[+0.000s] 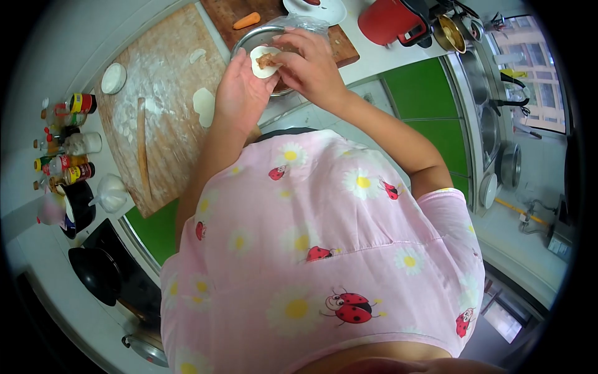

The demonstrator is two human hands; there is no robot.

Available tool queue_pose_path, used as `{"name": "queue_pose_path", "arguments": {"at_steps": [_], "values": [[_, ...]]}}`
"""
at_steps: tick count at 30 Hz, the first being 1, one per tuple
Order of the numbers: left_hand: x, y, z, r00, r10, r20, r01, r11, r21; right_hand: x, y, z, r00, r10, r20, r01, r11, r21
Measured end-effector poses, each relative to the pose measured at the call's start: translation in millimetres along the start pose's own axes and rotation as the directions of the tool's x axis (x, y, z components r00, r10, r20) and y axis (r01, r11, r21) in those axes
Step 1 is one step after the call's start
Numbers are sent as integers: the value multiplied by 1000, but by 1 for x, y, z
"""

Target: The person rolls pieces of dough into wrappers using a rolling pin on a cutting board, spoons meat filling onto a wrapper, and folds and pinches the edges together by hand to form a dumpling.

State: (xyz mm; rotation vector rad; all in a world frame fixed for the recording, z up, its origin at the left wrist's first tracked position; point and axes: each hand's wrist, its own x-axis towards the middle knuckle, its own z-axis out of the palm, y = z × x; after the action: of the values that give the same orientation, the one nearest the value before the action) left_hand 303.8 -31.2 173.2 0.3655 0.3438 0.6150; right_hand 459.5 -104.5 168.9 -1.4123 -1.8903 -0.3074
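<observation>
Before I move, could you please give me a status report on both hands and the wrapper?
Left hand holding dough wrapper, filling on top. Right hand at its edge. Metal bowl partly hidden behind; nothing seen blocking.

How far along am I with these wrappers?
Already done, it seems: the wrapper is flattened and has filling on it. In hand: left hand holds it open, right hand at its edge. Left, probably: closing it, then filling the flat dough piece on the board.
</observation>
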Motion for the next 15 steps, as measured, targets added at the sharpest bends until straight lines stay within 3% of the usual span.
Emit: {"name": "queue_pose_path", "arguments": {"at_steps": [4, 10, 15], "values": [[-1, 0, 0, 1000, -22, 13, 22, 1000, 11, 5, 2, -3, 1000, 7, 29, -9, 998, 67], [-1, -2, -1, 998, -14, -66, 23, 989, 145, 11, 1, -3, 999, 14, 37, -17, 996, 92], [-10, 0, 4, 1000, 12, -8, -9, 951, 310, 17, 0, -5, 998, 27, 49, -33, 991, 133]]}}
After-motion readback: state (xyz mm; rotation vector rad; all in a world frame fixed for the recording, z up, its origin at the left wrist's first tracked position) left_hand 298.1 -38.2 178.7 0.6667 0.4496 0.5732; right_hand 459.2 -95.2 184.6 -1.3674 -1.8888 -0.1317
